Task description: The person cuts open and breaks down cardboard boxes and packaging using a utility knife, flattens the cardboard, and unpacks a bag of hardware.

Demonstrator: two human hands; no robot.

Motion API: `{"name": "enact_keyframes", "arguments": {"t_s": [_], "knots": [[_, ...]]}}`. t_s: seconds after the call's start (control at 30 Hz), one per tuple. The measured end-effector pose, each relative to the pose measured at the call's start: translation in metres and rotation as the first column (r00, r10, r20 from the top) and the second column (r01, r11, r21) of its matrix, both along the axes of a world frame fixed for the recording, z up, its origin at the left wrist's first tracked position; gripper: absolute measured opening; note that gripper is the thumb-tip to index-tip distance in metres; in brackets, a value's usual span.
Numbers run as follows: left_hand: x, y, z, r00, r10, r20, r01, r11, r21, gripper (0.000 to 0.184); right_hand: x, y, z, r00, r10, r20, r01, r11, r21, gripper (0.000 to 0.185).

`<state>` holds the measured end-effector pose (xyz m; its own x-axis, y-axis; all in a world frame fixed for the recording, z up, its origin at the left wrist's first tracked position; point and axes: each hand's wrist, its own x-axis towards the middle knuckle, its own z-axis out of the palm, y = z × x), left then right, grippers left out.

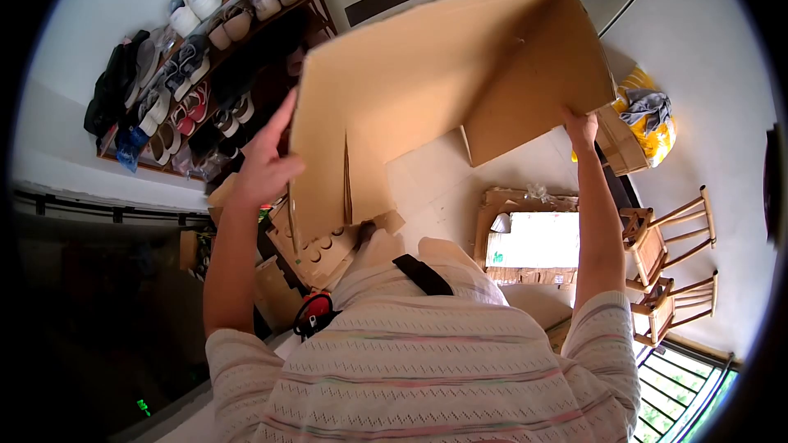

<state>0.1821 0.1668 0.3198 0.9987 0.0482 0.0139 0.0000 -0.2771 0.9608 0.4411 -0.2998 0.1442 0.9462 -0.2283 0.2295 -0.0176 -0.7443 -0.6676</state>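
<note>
A large, opened-out cardboard box is held up in front of me, its plain brown inside facing me. The panel on its left has a narrow slit, and the right panel is folded at an angle. My left hand is at the left edge, with fingers along the outer side and the thumb near the edge. At the lower edge of the right panel, my right hand grips the cardboard, its fingers partly hidden behind it.
A rack of shoes stands at the left. Flattened cardboard with a white sheet lies on the floor. Bamboo chairs and a carton with a yellow bag are at the right. Cut cardboard lies near my feet.
</note>
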Motion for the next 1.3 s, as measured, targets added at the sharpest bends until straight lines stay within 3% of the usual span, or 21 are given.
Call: {"name": "enact_keyframes", "arguments": {"t_s": [0.13,0.17,0.23,0.33,0.5,0.63,0.67,0.77,0.83,0.9,0.93,0.97,1.07,1.23,1.3], "knots": [[-0.015,-0.01,0.004,0.988,-0.122,-0.1,0.119,0.992,-0.037,0.077,-0.006,-0.054,-0.02,0.97,0.087,0.225,-0.128,0.977,0.172,0.039],[-0.012,-0.01,0.004,0.986,-0.136,-0.096,0.129,0.989,-0.067,0.076,-0.004,-0.071,-0.021,0.982,0.046,0.182,-0.079,0.98,0.18,0.04],[-0.007,-0.009,0.003,0.983,-0.162,-0.09,0.15,0.98,-0.128,0.075,-0.005,-0.095,-0.006,0.985,0.036,0.171,-0.04,0.999,0.023,0.04],[0.01,-0.021,0.016,0.958,-0.239,-0.161,0.236,0.971,-0.039,0.073,-0.017,-0.104,0.021,0.968,0.039,0.247,0.012,0.98,-0.201,0.043],[0.041,-0.042,0.042,0.893,-0.37,-0.255,0.398,0.915,0.067,0.073,-0.025,-0.133,0.029,0.969,-0.056,0.241,0.112,0.967,-0.228,0.047],[0.057,-0.048,0.066,0.832,-0.523,-0.188,0.532,0.847,-0.002,0.073,-0.035,-0.161,0.036,0.978,-0.151,0.144,0.18,0.961,-0.212,0.048],[0.057,-0.053,0.075,0.825,-0.533,-0.189,0.556,0.826,0.098,0.072,-0.043,-0.16,0.04,0.969,-0.152,0.196,0.195,0.956,-0.221,0.05],[0.043,-0.065,0.082,0.812,-0.569,-0.127,0.57,0.73,0.377,0.068,-0.069,-0.159,0.04,0.967,-0.242,0.076,0.248,0.965,-0.085,0.049],[0.016,-0.077,0.079,0.785,-0.577,-0.226,0.616,0.689,0.381,0.069,-0.089,-0.176,-0.006,0.897,-0.235,0.374,0.322,0.928,-0.189,0.048],[-0.013,-0.078,0.051,0.773,-0.586,-0.241,0.626,0.646,0.437,0.069,-0.125,-0.202,-0.049,0.924,-0.235,0.302,0.311,0.921,-0.235,0.041],[-0.03,-0.073,0.04,0.795,-0.558,-0.237,0.605,0.702,0.375,0.069,-0.144,-0.206,-0.055,0.937,-0.342,0.074,0.336,0.938,0.092,0.036],[-0.047,-0.069,0.033,0.812,-0.531,-0.242,0.583,0.752,0.308,0.069,-0.166,-0.209,-0.061,0.914,-0.36,-0.186,0.405,0.826,0.392,0.03],[-0.088,-0.065,0.021,0.855,-0.439,-0.275,0.516,0.764,0.386,0.065,-0.213,-0.219,-0.061,0.922,-0.255,-0.291,0.371,0.8,0.472,0.018],[-0.135,-0.073,0.011,0.929,-0.234,-0.286,0.339,0.85,0.403,0.061,-0.285,-0.269,-0.107,0.848,-0.163,-0.504,0.501,0.554,0.665,0.016],[-0.148,-0.077,0.007,0.947,-0.168,-0.274,0.273,0.871,0.409,0.06,-0.306,-0.296,-0.14,0.861,-0.259,-0.438,0.502,0.576,0.645,0.021]]}}
